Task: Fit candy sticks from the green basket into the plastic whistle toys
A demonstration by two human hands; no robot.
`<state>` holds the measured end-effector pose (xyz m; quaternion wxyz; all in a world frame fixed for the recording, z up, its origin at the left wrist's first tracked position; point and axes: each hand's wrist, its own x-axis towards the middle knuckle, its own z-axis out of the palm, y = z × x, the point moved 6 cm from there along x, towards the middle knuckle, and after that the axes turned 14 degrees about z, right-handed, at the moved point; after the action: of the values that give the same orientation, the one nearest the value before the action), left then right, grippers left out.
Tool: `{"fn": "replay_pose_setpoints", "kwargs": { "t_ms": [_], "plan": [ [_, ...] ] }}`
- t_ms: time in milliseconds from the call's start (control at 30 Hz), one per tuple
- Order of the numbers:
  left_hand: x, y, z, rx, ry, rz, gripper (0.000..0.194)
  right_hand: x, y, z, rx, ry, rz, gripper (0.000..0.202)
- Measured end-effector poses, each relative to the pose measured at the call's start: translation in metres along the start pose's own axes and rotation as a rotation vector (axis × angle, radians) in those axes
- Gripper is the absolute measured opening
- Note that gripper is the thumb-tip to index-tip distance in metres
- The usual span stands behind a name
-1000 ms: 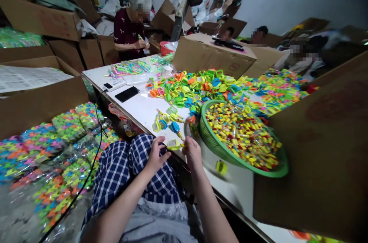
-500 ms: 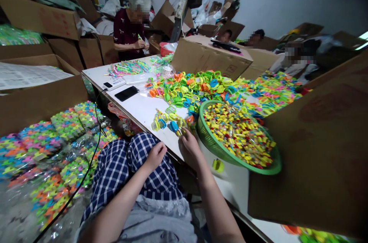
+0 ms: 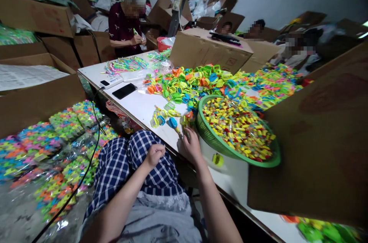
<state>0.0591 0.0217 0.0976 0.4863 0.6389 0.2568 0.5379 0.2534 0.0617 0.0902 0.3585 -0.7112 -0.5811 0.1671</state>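
My left hand [image 3: 155,155] is closed in a loose fist above my checked trousers; whatever may be inside it is hidden. Low over the table edge, my right hand [image 3: 192,144] has its fingers stretched and somewhat apart. Just left of its fingertips lies a blue plastic piece [image 3: 173,122] with a thin yellow part sticking out. A yellow-green piece [image 3: 183,120] sits just beyond the fingers. Several similar small pieces form a loose group to the left. Beside my right hand stands a green basket [image 3: 212,144] full of small yellow and red parts.
A heap of bright plastic pieces [image 3: 198,82] covers the table's middle. A phone [image 3: 124,91] lies near the left edge. One yellow piece [image 3: 217,159] lies by my right forearm. A big carton [image 3: 310,139] blocks the right side. A person [image 3: 126,24] works across the table.
My right hand has shifted slightly right and its fingers have loosened from the small piece, which now lies beside them. My left hand stays closed over my lap. The view has tilted slightly.
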Motion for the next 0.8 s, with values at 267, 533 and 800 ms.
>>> {"fn": "replay_pose_setpoints", "kwargs": {
  "t_ms": [267, 533, 800],
  "plan": [
    [0.001, 0.004, 0.0, -0.035, -0.023, 0.045, 0.017, -0.008, -0.071, -0.053, -0.074, -0.136, -0.294, 0.028],
    [-0.001, 0.005, -0.001, 0.02, -0.016, 0.054, 0.019, 0.062, -0.058, -0.169, -0.231, 0.2, -0.132, 0.028],
    [-0.002, 0.005, -0.002, 0.003, -0.029, 0.059, 0.02, 0.086, 0.06, -0.263, -0.556, 0.356, 0.561, 0.04]
  ]
}}
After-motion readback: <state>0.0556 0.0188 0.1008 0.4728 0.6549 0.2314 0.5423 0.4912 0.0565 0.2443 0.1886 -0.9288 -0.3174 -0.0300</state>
